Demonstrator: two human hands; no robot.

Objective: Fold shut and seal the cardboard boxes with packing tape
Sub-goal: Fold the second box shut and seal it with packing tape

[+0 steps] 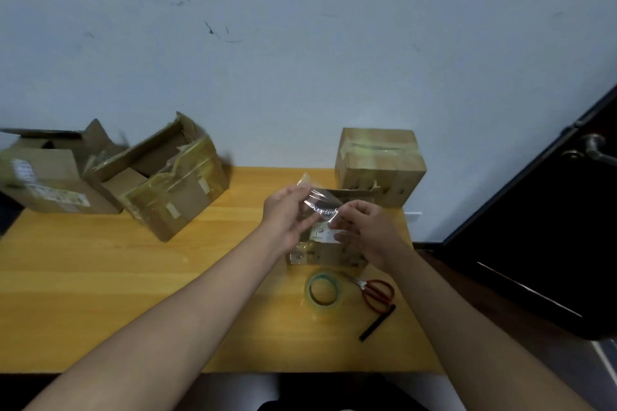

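Yellow desk (100, 277) against pale wall. My left hand (287, 217) and right hand (364, 230) pinch a clear tape strip (320, 202) over the small box (325, 248); tape roll (323, 290) at its 6 o'clock.

Cardboard boxes: four. One open box (50, 173) at the desk's far left corner; one open, tape-wrapped box (173, 183) just beside it; one sealed box (379, 165) at the far right edge; one small box (325, 252) under the hands.
Rolls of packing tape: one, the tape roll (323, 290) near the right edge of the desk.
Loose tape strips: one clear strip (319, 202), held between both hands.
Scissors: one pair, red-handled scissors (375, 294) just beside the roll.
Black pens: one, the black pen (377, 323), near the scissors.
Hands: two, the left hand (288, 217) and the right hand (362, 230).
Desks: one wooden desk (100, 277).
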